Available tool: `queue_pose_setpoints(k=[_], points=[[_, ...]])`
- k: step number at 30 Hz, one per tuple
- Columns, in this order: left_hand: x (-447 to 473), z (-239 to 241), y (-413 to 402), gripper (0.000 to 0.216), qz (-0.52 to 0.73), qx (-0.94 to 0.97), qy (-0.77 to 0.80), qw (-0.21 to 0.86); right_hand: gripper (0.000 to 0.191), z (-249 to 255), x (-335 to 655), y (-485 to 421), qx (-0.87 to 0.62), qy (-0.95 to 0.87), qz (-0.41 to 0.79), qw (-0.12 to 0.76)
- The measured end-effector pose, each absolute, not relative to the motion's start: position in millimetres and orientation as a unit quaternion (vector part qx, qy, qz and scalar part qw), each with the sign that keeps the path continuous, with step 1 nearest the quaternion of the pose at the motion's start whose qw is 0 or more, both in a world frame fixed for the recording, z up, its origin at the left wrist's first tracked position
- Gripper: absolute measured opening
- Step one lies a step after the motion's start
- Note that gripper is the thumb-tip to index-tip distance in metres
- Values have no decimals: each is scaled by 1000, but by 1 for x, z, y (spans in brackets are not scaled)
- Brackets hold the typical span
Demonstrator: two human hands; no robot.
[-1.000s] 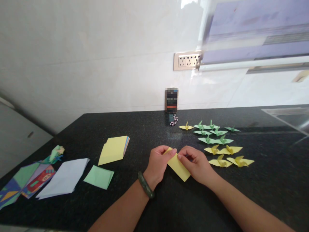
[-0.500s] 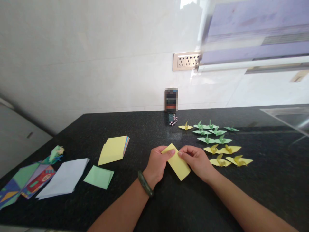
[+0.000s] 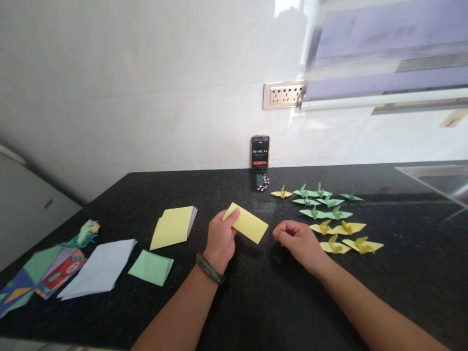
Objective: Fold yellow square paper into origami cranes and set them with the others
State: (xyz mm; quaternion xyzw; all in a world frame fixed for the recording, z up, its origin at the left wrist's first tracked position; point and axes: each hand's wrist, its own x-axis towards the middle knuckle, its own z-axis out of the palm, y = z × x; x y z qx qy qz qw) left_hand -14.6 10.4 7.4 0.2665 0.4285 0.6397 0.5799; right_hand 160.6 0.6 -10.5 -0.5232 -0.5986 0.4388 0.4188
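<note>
A yellow sheet of paper [image 3: 248, 225], folded into a rectangle, is pinched at its left end by my left hand [image 3: 222, 236], thumb on top. That wrist wears a dark green bangle [image 3: 209, 269]. To the right of the paper and apart from it, my right hand [image 3: 298, 243] has its fingers curled, thumb against the index finger, with nothing showing in them. Close beside the right hand sit several yellow paper cranes [image 3: 346, 227], and behind them several green paper cranes [image 3: 325, 213]. One more yellow crane [image 3: 282, 193] stands farther back.
Left on the black countertop [image 3: 234, 312] lie a stack of yellow-topped paper [image 3: 172, 226], folded green paper [image 3: 151, 267], white sheets [image 3: 100, 268] and a colourful packet [image 3: 60, 274]. A phone [image 3: 260, 153] showing a timer leans on the wall below a socket [image 3: 284, 95].
My left hand has moved left and slightly up with the yellow paper, turning it to lie more sideways. My right hand has let go of the paper and stays about where it was.
</note>
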Motion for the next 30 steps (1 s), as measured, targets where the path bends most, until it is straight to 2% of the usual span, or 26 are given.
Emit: queue_pose_setpoints(k=[4,9,13,16,19,24,27,28,30], points=[[-10,5,6,22,588,296,425,621,22,-7,160,-1,-515,-581,459,432],[6,-2,-4,20,541,321,415,657,27,-6,155,-6,-480,-642,460,381],[11,-3,-8,28,551,330,426,637,29,-8,154,-8,-481,-655,448,372],[11,-3,-8,22,555,345,448,610,29,-9,155,-8,-479,-654,457,365],[9,-3,-6,26,567,351,454,591,29,-9,157,-8,-480,-653,459,363],[3,-1,1,35,612,284,443,590,29,-10,159,-5,-487,-629,475,376],[3,1,0,54,574,268,410,656,31,-10,159,-4,-489,-584,506,405],[4,0,-2,53,554,279,395,677,32,-9,158,-4,-488,-570,517,412],[7,-1,-5,39,514,328,364,704,32,-8,157,-5,-483,-555,533,417]])
